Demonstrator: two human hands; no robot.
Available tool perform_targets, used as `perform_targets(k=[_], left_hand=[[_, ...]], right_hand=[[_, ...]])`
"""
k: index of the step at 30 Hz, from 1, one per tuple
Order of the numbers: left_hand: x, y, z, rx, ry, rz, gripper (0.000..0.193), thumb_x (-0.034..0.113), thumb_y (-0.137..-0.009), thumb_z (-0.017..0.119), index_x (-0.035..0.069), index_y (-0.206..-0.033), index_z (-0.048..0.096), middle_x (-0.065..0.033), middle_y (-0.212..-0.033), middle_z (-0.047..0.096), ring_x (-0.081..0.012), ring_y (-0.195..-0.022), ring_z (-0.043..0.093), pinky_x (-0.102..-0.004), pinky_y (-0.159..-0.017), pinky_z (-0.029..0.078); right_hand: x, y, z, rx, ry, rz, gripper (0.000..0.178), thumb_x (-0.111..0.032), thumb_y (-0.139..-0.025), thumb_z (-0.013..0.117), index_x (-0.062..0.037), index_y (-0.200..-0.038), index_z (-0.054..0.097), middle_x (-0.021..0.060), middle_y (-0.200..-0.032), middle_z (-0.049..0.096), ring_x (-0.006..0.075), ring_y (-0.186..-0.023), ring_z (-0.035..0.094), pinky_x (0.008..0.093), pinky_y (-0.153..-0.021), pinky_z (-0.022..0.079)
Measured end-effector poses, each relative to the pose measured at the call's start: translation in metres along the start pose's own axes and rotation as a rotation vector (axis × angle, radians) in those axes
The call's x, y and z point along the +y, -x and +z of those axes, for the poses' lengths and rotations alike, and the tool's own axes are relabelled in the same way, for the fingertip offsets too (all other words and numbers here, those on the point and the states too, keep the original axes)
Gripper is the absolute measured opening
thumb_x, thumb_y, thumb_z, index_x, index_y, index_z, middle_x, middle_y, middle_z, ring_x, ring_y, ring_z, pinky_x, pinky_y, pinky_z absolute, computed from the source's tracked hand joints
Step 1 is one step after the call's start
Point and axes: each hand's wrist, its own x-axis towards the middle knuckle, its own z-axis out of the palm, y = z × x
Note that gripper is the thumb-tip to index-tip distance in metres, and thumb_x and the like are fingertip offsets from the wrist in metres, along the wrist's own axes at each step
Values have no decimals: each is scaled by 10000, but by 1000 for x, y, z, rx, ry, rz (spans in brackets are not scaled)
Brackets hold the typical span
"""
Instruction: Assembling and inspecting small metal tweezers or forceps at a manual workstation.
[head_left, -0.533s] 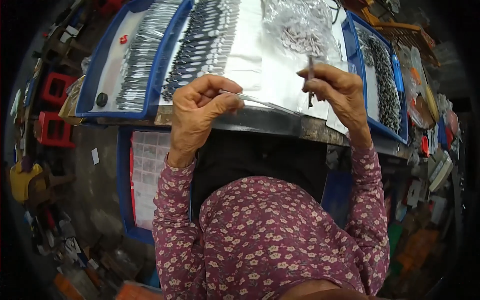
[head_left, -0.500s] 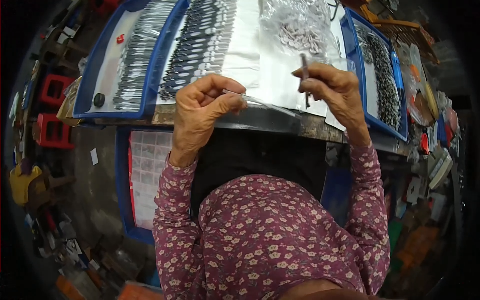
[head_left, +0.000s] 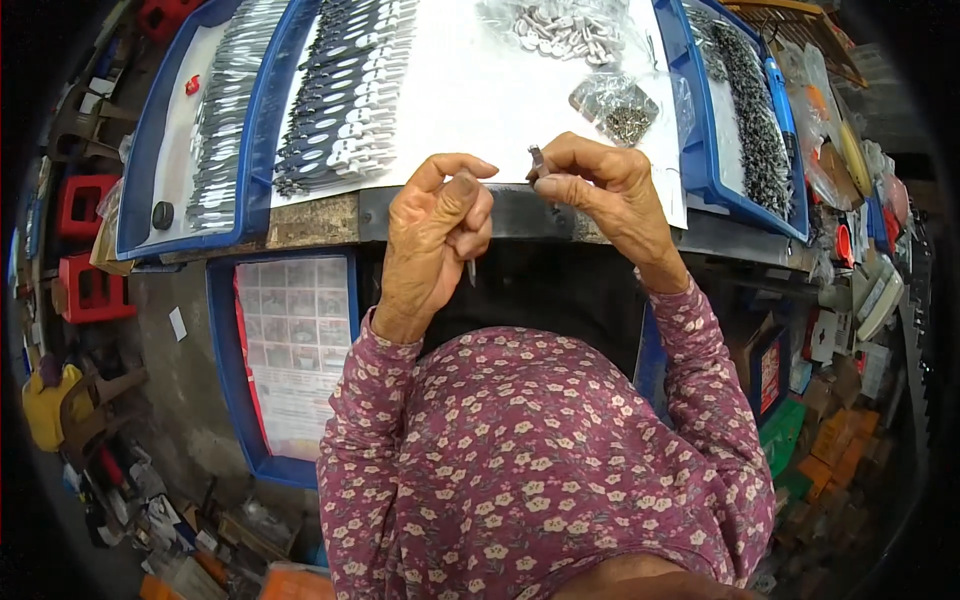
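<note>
Right hand [head_left: 608, 192] shifted toward left hand [head_left: 432, 225]; pinches small metal piece [head_left: 539, 159], long axis near upright, just right of left hand; left clenched around slim strip [head_left: 472, 271], tip down.

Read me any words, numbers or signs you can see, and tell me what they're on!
None can be read clearly.
Sheet in the lower-left blue tray: rows of print, too small and blurred.
Red-and-blue box at lower right: pale marks, too small.
Small grey piece in the right hand: no writing visible.
</note>
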Motion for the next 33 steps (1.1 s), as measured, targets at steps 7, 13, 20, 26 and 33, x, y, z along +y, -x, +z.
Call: perform_targets(k=[7, 13, 20, 26, 33], left_hand=[[-21, -9, 15, 78, -165, 62, 210, 150, -900, 509, -42, -986, 504, -23, -744, 483, -36, -551, 396, -152, -464, 303], [-31, -14, 15, 147, -180, 41, 170, 129, -873, 549, -23, -942, 515, -43, -776, 534, -60, -622, 459, -168, -539, 359], [-37, -14, 31, 238, -245, 63, 102, 102, -849, 580, 4, -843, 554, -17, -785, 558, -53, -702, 479, -183, -654, 378], [-48, -15, 21, 192, -231, -4, 99, 95, -829, 603, 7, -824, 558, 11, -734, 548, -29, -632, 457, -165, -581, 360], [-59, -18, 11, 213, -266, -16, 126, 121, -815, 623, 12, -805, 559, 18, -680, 536, -30, -570, 444, -168, -531, 355]], right_hand=[[0, 20, 3, 84, -78, 157, 134, -80, -792, 638, 18, -873, 594, 2, -714, 561, 49, -629, 503, 176, -547, 414], [6, 32, 5, 162, -64, 138, 235, -51, -775, 652, 32, -978, 567, 22, -740, 590, 47, -644, 548, 171, -565, 458], [15, 42, 10, 184, -189, 134, 375, -18, -764, 651, 33, -1108, 510, -1, -700, 560, 32, -593, 529, 153, -513, 443], [24, 41, 12, 154, -262, 174, 425, -26, -770, 645, 25, -1164, 495, -15, -658, 536, 30, -557, 514, 148, -476, 417], [38, 43, 18, 151, -295, 212, 411, -56, -786, 639, 32, -1161, 498, -13, -635, 530, 37, -523, 509, 154, -455, 411]])
